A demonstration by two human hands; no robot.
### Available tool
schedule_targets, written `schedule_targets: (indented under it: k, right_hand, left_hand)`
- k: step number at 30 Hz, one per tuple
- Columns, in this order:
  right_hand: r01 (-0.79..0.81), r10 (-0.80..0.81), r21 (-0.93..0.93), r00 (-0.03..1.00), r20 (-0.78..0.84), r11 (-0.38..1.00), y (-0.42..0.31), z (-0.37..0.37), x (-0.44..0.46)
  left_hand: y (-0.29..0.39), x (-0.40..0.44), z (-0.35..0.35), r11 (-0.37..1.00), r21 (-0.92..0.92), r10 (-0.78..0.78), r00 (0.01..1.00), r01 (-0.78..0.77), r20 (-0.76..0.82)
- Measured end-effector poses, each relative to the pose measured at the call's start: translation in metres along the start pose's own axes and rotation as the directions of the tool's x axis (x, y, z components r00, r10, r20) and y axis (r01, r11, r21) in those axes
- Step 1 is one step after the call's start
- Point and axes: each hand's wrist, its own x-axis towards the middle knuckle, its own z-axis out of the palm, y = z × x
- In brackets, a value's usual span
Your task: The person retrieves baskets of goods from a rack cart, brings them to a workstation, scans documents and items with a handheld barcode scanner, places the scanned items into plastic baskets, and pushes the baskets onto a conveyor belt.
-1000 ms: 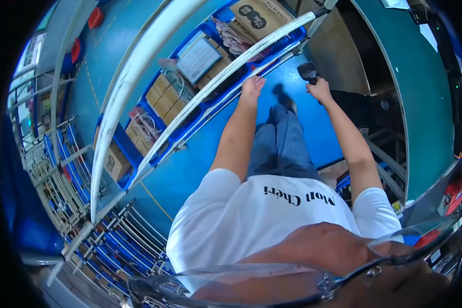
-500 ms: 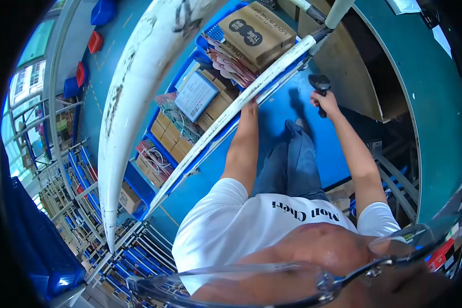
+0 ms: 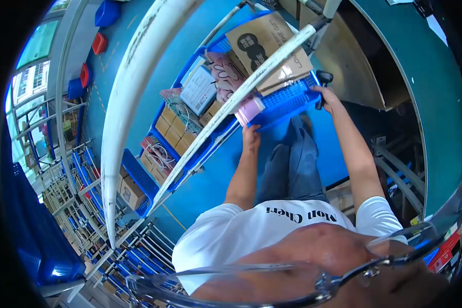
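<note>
A blue basket (image 3: pixel 287 102) is pulled partly out of the rack, jutting past the white rail toward my body. My left hand (image 3: pixel 250 138) is closed on its near left corner. At the right corner, my right hand (image 3: pixel 329 97) grips a black handheld scanner (image 3: pixel 323 79), and its fingers touch the basket edge. Inside the basket are a brown cardboard box (image 3: pixel 259 43) with black round prints, pink patterned packs (image 3: pixel 223 74) and a pink and white item (image 3: pixel 250 110) near the left corner.
More blue baskets hold small brown boxes (image 3: pixel 174 131), a white-labelled box (image 3: pixel 197 90) and bagged cords. White rails (image 3: pixel 236 95) cross in front. A green tabletop (image 3: pixel 416 51) lies right, beside a large cardboard panel (image 3: pixel 349 61). Roller racks stand lower left.
The basket with the cardboard box has come out past the rail toward me. My left hand has moved from behind the rail onto its corner, and my right hand now meets its other side.
</note>
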Motion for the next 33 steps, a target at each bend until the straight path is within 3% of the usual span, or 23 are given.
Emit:
schedule_targets:
  k: [1, 3, 8, 12, 15, 16, 17, 18, 19, 21, 23, 25, 26, 27, 28, 30, 31, 33]
  right_hand:
    - [-0.018, 0.021, -0.076, 0.999, 0.037, 0.997, 0.01, -0.003, -0.016]
    - [-0.03, 0.031, 0.012, 0.998, -0.057, 0.999, 0.038, -0.004, -0.075]
    - [0.046, -0.024, 0.151, 0.989, -0.146, 0.987, 0.136, -0.037, -0.233]
    - [0.193, -0.076, 0.271, 0.918, -0.39, 0.943, 0.164, -0.04, -0.391]
    - [0.438, -0.16, 0.385, 0.802, -0.576, 0.812, 0.142, -0.026, -0.505]
    - [0.44, -0.161, 0.399, 0.809, -0.565, 0.805, 0.155, -0.042, -0.528]
    - [0.436, -0.066, 0.4, 0.738, -0.672, 0.806, 0.168, -0.056, -0.545]
    - [0.495, -0.103, 0.417, 0.729, -0.677, 0.763, 0.175, -0.069, -0.565]
    - [0.545, -0.141, 0.43, 0.721, -0.678, 0.72, 0.174, -0.081, -0.575]
    - [0.605, -0.156, 0.343, 0.621, -0.768, 0.718, 0.162, -0.09, -0.604]
    - [0.702, -0.147, 0.359, 0.549, -0.822, 0.615, 0.156, -0.109, -0.622]
    - [0.762, -0.14, 0.364, 0.505, -0.852, 0.535, 0.134, -0.127, -0.635]
    - [0.803, -0.151, 0.358, 0.476, -0.867, 0.476, 0.125, -0.144, -0.636]
    - [0.727, -0.062, 0.438, 0.548, -0.834, 0.529, 0.12, -0.143, -0.639]
    - [0.76, -0.097, 0.368, 0.488, -0.867, 0.535, 0.115, -0.15, -0.633]
    - [0.848, -0.199, 0.251, 0.377, -0.904, 0.467, 0.118, -0.186, -0.633]
    - [0.812, -0.108, 0.342, 0.438, -0.892, 0.473, 0.109, -0.201, -0.64]
    - [0.774, 0.02, 0.426, 0.473, -0.881, 0.468, 0.114, -0.232, -0.639]
  left_hand:
    - [-0.003, -0.012, -0.013, 0.998, 0.067, -0.001, 1.0, 0.001, 0.002]
    - [-0.007, -0.042, -0.039, 0.997, 0.078, -0.034, 0.997, 0.029, 0.064]
    - [-0.006, -0.136, -0.073, 0.926, 0.242, -0.317, 0.945, 0.29, 0.079]
    - [0.03, -0.211, -0.029, 0.841, 0.436, -0.46, 0.847, 0.32, 0.265]
    - [0.087, -0.258, 0.067, 0.691, 0.71, -0.586, 0.68, 0.136, 0.441]
    - [0.094, -0.221, 0.076, 0.431, 0.868, -0.635, 0.601, -0.246, 0.486]
    - [0.108, -0.226, 0.128, 0.462, 0.806, -0.453, 0.683, -0.369, 0.572]
    - [0.127, -0.252, 0.198, 0.447, 0.666, -0.224, 0.647, -0.596, 0.729]
    - [0.133, -0.252, 0.259, 0.345, 0.43, -0.003, 0.458, -0.834, 0.889]
    - [0.14, -0.324, 0.395, 0.255, 0.259, 0.006, 0.269, -0.932, 0.963]
    - [0.097, -0.386, 0.507, 0.126, -0.124, -0.164, -0.144, -0.984, 0.976]
    - [0.018, -0.429, 0.591, 0.205, -0.19, -0.446, -0.265, -0.96, 0.855]
    - [-0.022, -0.445, 0.622, 0.182, -0.28, -0.552, -0.333, -0.943, 0.764]
    - [-0.038, -0.452, 0.641, 0.178, -0.354, -0.649, -0.38, -0.918, 0.659]
    - [-0.062, -0.451, 0.662, 0.194, -0.365, -0.656, -0.397, -0.911, 0.642]
    - [-0.142, -0.462, 0.692, 0.149, -0.64, -0.814, -0.461, -0.753, 0.353]
    - [-0.169, -0.482, 0.703, 0.095, -0.659, -0.913, -0.329, -0.747, 0.242]
    - [-0.207, -0.512, 0.718, 0.063, -0.652, -0.975, -0.186, -0.756, 0.122]
